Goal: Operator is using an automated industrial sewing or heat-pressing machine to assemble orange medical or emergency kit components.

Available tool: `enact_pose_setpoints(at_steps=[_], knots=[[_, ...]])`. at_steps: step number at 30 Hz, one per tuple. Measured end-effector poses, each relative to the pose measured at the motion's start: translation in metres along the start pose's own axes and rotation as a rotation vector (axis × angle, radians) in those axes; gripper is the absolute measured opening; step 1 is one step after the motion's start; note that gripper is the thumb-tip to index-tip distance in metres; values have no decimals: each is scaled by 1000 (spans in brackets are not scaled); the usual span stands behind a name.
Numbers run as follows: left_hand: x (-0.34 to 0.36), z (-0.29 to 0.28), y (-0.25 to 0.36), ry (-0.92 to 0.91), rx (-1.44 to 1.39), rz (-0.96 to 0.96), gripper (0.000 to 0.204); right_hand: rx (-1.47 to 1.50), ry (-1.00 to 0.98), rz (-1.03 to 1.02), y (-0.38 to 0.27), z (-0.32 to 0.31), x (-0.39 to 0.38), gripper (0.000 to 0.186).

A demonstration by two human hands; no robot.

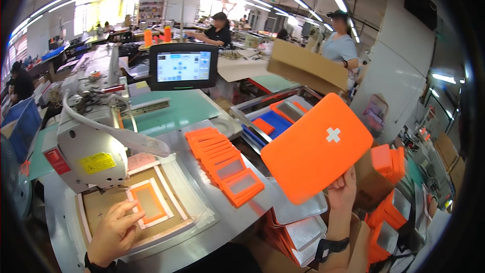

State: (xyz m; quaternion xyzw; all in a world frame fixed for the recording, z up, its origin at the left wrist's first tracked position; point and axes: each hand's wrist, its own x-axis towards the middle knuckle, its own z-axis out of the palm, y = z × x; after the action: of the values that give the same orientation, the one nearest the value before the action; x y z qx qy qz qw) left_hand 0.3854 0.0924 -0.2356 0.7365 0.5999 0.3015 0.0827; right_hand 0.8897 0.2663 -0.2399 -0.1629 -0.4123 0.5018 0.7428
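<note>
Held up beside the metal surface (230,217), the orange white-crossed panel (314,152) may drop if the right hand (342,188), closed on its edge, slackens; the half-open, seemingly empty left hand (115,230) could nudge the orange-rimmed grey rectangle (150,203).

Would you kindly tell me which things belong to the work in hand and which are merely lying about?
In use, it seems:
orange panel with white cross, in the right hand
orange-framed piece by the left hand
sewing machine
overlapping orange frames

Apparently lying about:
pink bag by the wall
blue crate

Right hand (343,188) seemingly part-hidden
</note>
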Motion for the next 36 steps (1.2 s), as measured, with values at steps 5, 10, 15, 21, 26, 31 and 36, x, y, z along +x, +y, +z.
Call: enact_pose_setpoints(at_steps=[5,10,15,21,26,31,36], knots=[[-8,-40,55,13,-53,-29,48,3,-191,19,11,42,3,20],[2,-38,75,114,-183,26,58,55,-223,106,23,64,-15,18],[-4,-59,81,383,89,246,70,-342,-216,-225,27,97,-16,16],[-23,-82,117,495,358,427,78,-758,-1231,-346,-22,216,-5,15],[-31,-71,145,296,297,276,57,-876,-1581,-417,1,280,-43,21],[-39,-84,110,374,16,9,35,-992,-1572,-589,13,303,-13,14],[-51,-93,55,407,-182,-110,33,-828,-1409,-41,51,278,38,18]])
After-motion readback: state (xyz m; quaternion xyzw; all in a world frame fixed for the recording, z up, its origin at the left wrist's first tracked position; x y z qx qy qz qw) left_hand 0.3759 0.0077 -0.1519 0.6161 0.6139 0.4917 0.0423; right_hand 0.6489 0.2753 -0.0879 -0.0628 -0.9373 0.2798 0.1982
